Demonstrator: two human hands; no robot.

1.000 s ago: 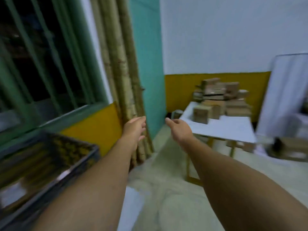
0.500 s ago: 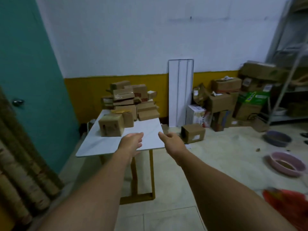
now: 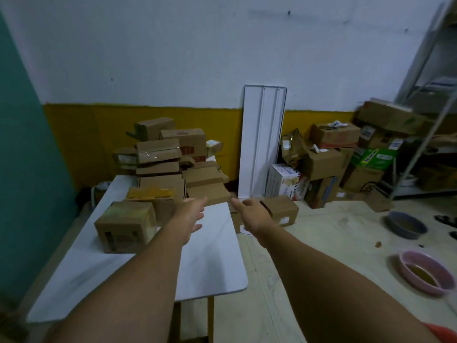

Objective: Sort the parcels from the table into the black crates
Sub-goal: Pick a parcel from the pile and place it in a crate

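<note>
The view has swung from the crate to the surface (image 3: 210,268), now near. Left hand (image 3: 189,215) and right hand (image 3: 252,214) reach out released and empty toward the parcels (image 3: 160,167); another pickup looks due.

A white worktop (image 3: 212,266) is lying under the left hand (image 3: 189,216), carrying a cube-shaped parcel (image 3: 125,227) just left of that hand and a heap of cardboard parcels (image 3: 170,164) piling up beyond both hands.

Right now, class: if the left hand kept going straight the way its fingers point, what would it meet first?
Probably the flat brown parcel at the near edge of the pile on the table. The left hand is open, its fingers aimed up and right at it; depth is hard to judge from one view.
</note>
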